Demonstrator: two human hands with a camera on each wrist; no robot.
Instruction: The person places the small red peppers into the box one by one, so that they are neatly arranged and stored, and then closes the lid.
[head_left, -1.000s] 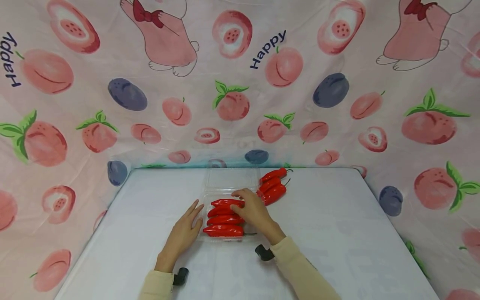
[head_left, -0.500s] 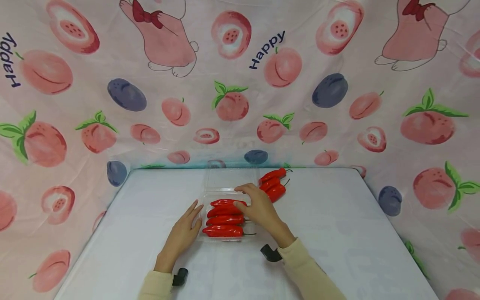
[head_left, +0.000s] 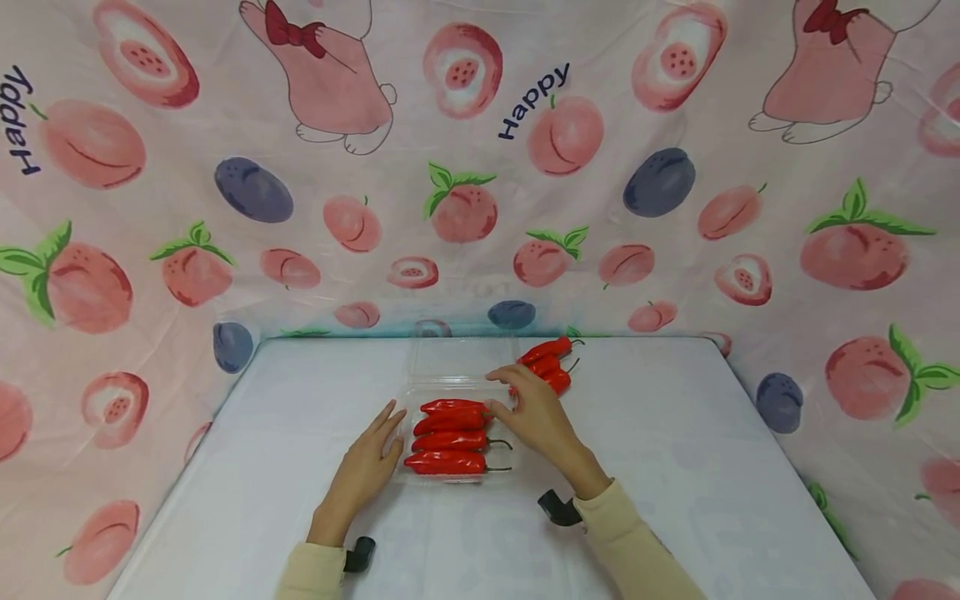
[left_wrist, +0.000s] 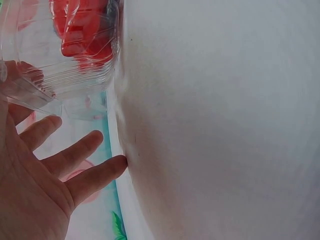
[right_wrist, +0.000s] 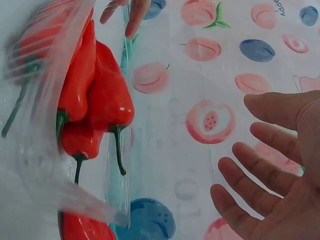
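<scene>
Some peppers (head_left: pixel 550 351) partly behind fingers (head_left: pixel 517 374)

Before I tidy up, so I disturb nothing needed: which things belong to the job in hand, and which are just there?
Seemingly in the job:
clear container
red peppers inside
red peppers beside it
left hand
right hand

Just there:
fruit-print cloth
white tabletop

Screened nook: table (head_left: pixel 712 483), fruit-print cloth (head_left: pixel 480 175)
</scene>
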